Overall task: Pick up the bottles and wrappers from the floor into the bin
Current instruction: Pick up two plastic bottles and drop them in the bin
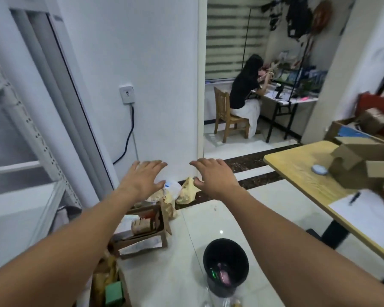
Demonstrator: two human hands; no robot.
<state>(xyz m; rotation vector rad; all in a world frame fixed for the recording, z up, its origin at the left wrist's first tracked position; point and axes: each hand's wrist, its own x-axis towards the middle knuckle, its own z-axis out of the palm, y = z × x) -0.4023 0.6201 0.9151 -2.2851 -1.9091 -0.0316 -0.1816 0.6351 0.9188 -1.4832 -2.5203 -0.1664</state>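
Both my arms are stretched forward over the tiled floor. My left hand (143,177) and my right hand (213,176) are flat, fingers spread, holding nothing. A black bin (226,265) stands on the floor below my right forearm, with pink and green litter inside. Crumpled yellowish wrappers (187,191) and a white plastic bag (172,189) lie against the wall base, just beyond and between my hands. Something clear, perhaps plastic, shows at the bottom edge (222,302); I cannot tell what it is.
An open cardboard box (142,231) of clutter sits left of the bin. A wooden table (308,173) with boxes, paper and a pen stands on the right. A white wall corner (195,107) is ahead. A person sits on a chair (228,116) in the far room.
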